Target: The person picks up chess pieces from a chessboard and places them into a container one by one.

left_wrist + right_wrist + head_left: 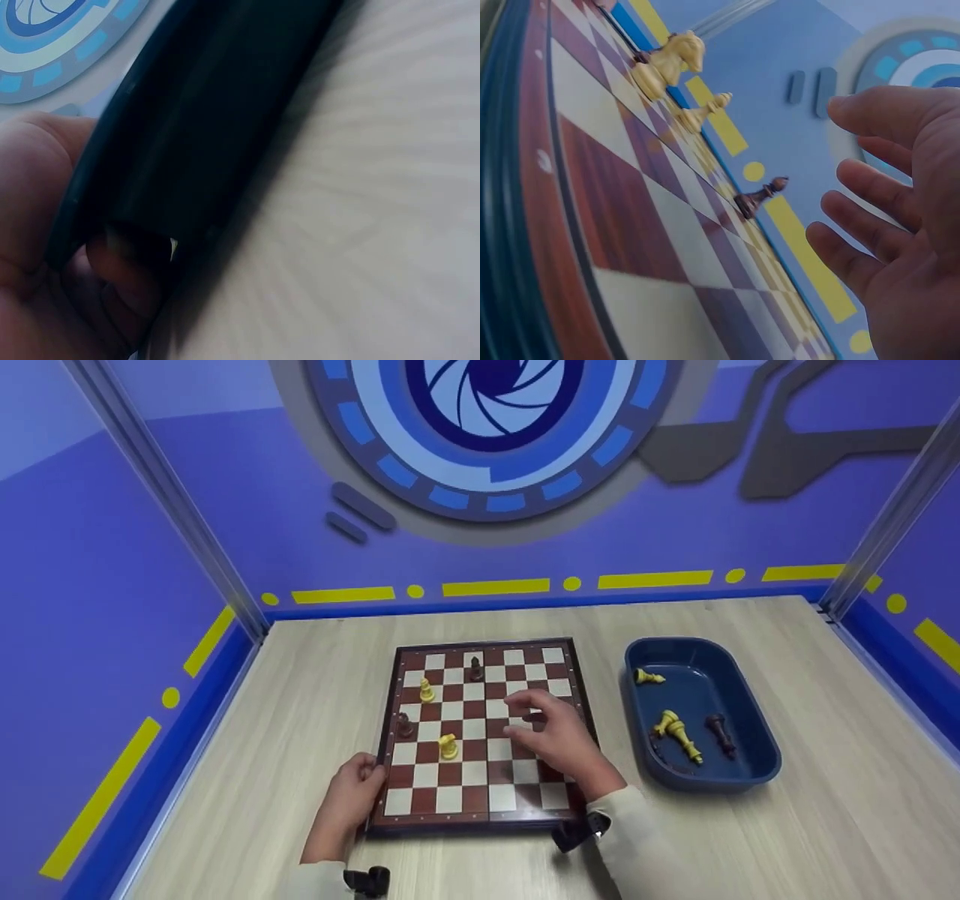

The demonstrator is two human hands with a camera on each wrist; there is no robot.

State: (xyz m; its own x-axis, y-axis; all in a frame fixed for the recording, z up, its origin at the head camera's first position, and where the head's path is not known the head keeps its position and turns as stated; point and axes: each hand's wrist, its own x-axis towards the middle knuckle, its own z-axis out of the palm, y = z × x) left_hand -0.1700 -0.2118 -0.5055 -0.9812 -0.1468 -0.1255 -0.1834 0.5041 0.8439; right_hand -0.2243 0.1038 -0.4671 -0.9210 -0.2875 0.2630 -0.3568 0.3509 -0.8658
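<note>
A chessboard (473,772) with dark red and white squares lies on the table. My left hand (351,787) grips its left edge; in the left wrist view the fingers (124,274) curl at the board's dark side (202,120). Over the right half of the board hovers my right hand (551,735), thumb and fingers apart, holding nothing. On the board's left half stand a yellow knight (448,746), a slim yellow chess piece (426,690) and a dark knight (404,725). Farther back is a dark bishop (476,669), also upright in the right wrist view.
To the right of the board stands a dark blue tray (757,727) with several yellow and dark chess pieces lying in it. Blue and purple panels (300,555) with yellow marks enclose the table's back and sides.
</note>
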